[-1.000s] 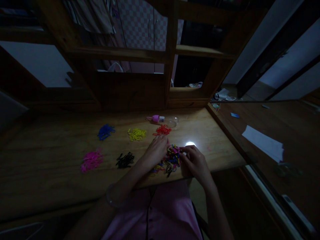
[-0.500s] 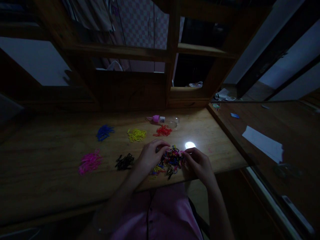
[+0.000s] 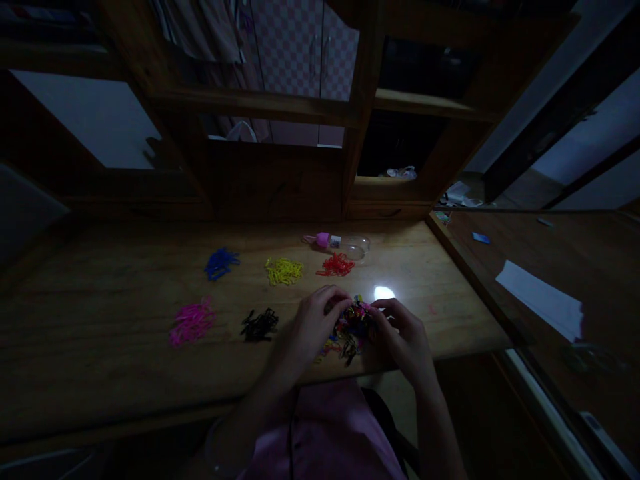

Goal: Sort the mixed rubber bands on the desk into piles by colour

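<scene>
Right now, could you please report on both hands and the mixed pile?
Left hand and right hand at opposite sides of the mixed pile, grip unclear. Pile multicoloured, on the desk. Red pile and bottle beyond, neither between the hands.

A pink, dark-piped top (image 3: 333,427) and a translucent bangle (image 3: 209,445) are worn.

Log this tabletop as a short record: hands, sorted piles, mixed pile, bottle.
Left hand: at the left of the mixed pile; grip unclear
Right hand: at its right; grip unclear
Mixed pile: multicoloured, between the hands
Far piles: blue pile, yellow pile, red pile
Near piles: pink pile, black pile
Bottle: clear, pink-capped, lying behind red
</scene>
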Available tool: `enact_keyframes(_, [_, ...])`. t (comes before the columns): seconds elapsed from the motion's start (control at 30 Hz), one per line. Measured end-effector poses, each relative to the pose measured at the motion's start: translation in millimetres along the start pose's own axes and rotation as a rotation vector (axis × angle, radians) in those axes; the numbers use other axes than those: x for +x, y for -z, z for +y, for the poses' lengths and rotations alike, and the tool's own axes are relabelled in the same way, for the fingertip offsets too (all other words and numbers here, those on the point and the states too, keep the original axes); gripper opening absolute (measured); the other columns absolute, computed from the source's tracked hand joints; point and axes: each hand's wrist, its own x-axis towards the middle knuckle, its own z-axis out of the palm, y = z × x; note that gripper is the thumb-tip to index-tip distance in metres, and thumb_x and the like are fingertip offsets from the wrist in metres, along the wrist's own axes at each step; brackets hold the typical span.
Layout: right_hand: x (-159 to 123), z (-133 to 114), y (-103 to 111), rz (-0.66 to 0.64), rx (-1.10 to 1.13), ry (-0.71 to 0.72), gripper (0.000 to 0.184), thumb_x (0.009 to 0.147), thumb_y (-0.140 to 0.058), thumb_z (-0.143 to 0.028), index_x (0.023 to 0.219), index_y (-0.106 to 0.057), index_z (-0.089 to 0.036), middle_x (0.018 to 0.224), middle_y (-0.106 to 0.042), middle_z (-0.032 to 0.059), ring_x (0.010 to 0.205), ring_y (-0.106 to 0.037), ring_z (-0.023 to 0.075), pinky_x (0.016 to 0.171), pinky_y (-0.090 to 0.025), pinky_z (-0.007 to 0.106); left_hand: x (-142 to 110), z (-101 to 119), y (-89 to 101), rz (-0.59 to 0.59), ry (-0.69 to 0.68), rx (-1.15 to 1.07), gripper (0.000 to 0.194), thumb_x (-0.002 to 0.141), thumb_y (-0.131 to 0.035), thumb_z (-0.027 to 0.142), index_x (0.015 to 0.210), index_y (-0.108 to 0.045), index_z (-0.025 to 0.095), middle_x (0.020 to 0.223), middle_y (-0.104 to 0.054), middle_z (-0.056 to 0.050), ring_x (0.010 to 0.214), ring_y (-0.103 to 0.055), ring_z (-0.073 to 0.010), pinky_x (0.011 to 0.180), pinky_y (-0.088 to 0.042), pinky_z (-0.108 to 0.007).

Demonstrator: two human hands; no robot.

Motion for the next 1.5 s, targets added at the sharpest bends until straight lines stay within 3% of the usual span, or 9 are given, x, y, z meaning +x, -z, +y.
enact_keyframes(0.23, [8, -8, -13, -0.045, -0.087, 0.105, 0.013, 0.093, -0.056, -0.032, 0.094, -0.063, -0.022, 0.085, -0.066, 0.0017, 0.072, -0.062, 0.0153, 0.058, -0.045, 0.024, -1, -3, 1.5, -0.063, -0.006, -0.117, 0.028, 0.089, -0.057, 0.028, 0.114, -0.067, 0.024, 0.108, -0.071, -0.004, 0.097, -0.064, -0.0181, 0.086, -0.049, -0.028])
enact_keyframes(0.37, [13, -11, -17, -0.066, -0.122, 0.192, 0.010, 0.093, -0.055, -0.028, 0.095, -0.063, -0.022, 0.088, -0.066, 0.0020, 0.076, -0.061, 0.0152, 0.062, -0.046, 0.024, -2, -3, 3.2, -0.093, -0.078, -0.069, 0.024, 0.089, -0.056, 0.023, 0.109, -0.070, 0.025, 0.107, -0.070, -0.003, 0.098, -0.064, -0.0171, 0.088, -0.048, -0.027])
enact_keyframes(0.6, [13, -15, -19, -0.049, -0.090, 0.164, 0.009, 0.092, -0.056, -0.028, 0.094, -0.062, -0.023, 0.085, -0.065, 0.0002, 0.071, -0.060, 0.0137, 0.058, -0.045, 0.022, -7, 3, 4.0, 0.034, -0.029, 0.021, 0.017, 0.090, -0.054, 0.027, 0.093, -0.071, 0.023, 0.095, -0.071, -0.003, 0.088, -0.065, -0.0173, 0.081, -0.049, -0.027])
enact_keyframes(0.77, [14, -16, -14, -0.097, 0.000, 0.111, 0.011, 0.088, -0.062, -0.030, 0.096, -0.062, -0.023, 0.087, -0.067, 0.0011, 0.072, -0.061, 0.0139, 0.057, -0.046, 0.021, -9, 2, -0.7, 0.022, 0.124, -0.244, 0.020, 0.088, -0.057, 0.033, 0.093, -0.070, 0.020, 0.093, -0.073, -0.004, 0.085, -0.068, -0.0181, 0.077, -0.053, -0.027])
enact_keyframes(0.9, [14, -10, -13, -0.111, 0.029, 0.156, 0.013, 0.085, -0.065, -0.028, 0.097, -0.065, -0.022, 0.091, -0.069, 0.0024, 0.077, -0.064, 0.0158, 0.063, -0.049, 0.024, -9, 2, -4.1, 0.035, 0.189, -0.392, 0.022, 0.085, -0.061, 0.033, 0.094, -0.070, 0.016, 0.095, -0.074, -0.007, 0.087, -0.069, -0.0200, 0.079, -0.055, -0.028])
enact_keyframes(1.23, [6, -6, -8, -0.099, -0.120, 0.192, 0.014, 0.090, -0.058, -0.027, 0.100, -0.067, -0.024, 0.090, -0.071, 0.0026, 0.072, -0.063, 0.0163, 0.062, -0.049, 0.027, -12, 1, -4.0, 0.145, 0.153, -0.161, 0.020, 0.085, -0.060, 0.034, 0.090, -0.072, 0.020, 0.088, -0.075, -0.004, 0.082, -0.070, -0.0203, 0.076, -0.054, -0.029])
enact_keyframes(1.5, [4, 1, 0, -0.057, -0.198, 0.237, 0.011, 0.090, -0.057, -0.024, 0.096, -0.066, -0.024, 0.089, -0.069, 0.0018, 0.074, -0.063, 0.0159, 0.063, -0.048, 0.026, -13, -7, -4.6, 0.219, 0.160, -0.156, 0.020, 0.084, -0.061, 0.037, 0.093, -0.070, 0.021, 0.091, -0.075, -0.004, 0.082, -0.070, -0.0194, 0.073, -0.055, -0.027])
